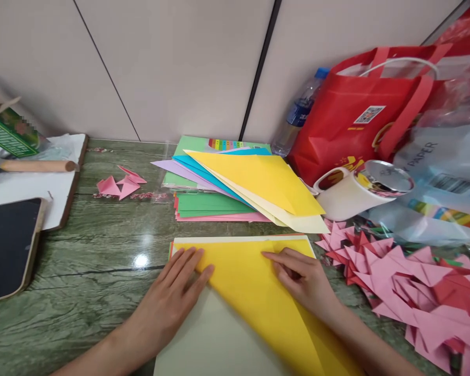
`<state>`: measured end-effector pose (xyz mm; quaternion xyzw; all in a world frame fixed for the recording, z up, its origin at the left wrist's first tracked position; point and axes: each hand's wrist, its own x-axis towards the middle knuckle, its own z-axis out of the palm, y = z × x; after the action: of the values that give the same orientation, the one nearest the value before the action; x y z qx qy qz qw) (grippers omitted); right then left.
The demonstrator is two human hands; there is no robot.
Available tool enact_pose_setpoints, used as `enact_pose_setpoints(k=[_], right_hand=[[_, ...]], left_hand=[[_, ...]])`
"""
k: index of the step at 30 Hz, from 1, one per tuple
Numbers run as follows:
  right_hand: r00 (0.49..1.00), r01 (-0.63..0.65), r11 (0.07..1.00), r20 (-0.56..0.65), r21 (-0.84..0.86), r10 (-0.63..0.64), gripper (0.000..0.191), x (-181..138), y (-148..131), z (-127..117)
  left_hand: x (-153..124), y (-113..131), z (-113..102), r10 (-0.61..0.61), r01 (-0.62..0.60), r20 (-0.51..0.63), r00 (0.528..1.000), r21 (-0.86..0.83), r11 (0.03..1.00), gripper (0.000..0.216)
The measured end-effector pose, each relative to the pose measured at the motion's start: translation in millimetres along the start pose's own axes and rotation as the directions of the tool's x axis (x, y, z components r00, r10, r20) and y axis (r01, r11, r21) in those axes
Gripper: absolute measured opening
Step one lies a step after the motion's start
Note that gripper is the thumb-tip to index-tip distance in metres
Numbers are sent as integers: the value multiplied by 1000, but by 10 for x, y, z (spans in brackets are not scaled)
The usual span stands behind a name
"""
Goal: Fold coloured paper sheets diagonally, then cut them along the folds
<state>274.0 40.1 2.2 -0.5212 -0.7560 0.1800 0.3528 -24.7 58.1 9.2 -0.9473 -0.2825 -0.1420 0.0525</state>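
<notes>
A large yellow paper sheet (pixel 254 292) lies folded on the diagonal over a stack of pale paper (pixel 215 334). My left hand (pixel 176 287) is open, its fingers stretched flat on the yellow sheet near its upper left corner. To its right, my right hand (pixel 305 279) rests on the same sheet, the index fingertip pressing near the top edge. Its other fingers are partly curled, apart from the thumb, with nothing visibly held. Beyond both hands sits a pile of coloured papers, with diagonally folded yellow paper (pixel 258 177) on top and green sheets (pixel 211 204) below.
Many folded pink and red paper pieces (pixel 411 277) heap up at the right. Behind them are a white mug (pixel 337 201), a red bag (pixel 337 120) and a water bottle (pixel 297 115). Left are a phone (pixel 11 245), a hammer (pixel 39 166) and pink folded papers (pixel 127 185).
</notes>
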Motion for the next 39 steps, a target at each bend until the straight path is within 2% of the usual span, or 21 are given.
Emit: enact_pose_setpoints(k=[9, 16, 23, 31, 39], right_hand=[[999, -49, 998, 10, -31, 49, 29, 4, -22, -10], [1000, -12, 999, -9, -38, 11, 28, 21, -45, -13], [1000, -8, 999, -18, -53, 7, 31, 13, -33, -3], [1000, -15, 996, -11, -83, 14, 31, 18, -26, 2], [1000, -15, 997, -27, -74, 13, 31, 2, -8, 14]], left_hand=[[-19, -11, 59, -23, 23, -32, 999, -14, 1000, 47], [-37, -11, 56, -6, 7, 9, 1000, -28, 1000, 51], [-35, -9, 78, -8, 8, -8, 1000, 3, 1000, 51], [-10, 14, 120, -52, 55, -58, 997, 41, 998, 37], [-23, 9, 128, -40, 41, -11, 999, 39, 998, 40]])
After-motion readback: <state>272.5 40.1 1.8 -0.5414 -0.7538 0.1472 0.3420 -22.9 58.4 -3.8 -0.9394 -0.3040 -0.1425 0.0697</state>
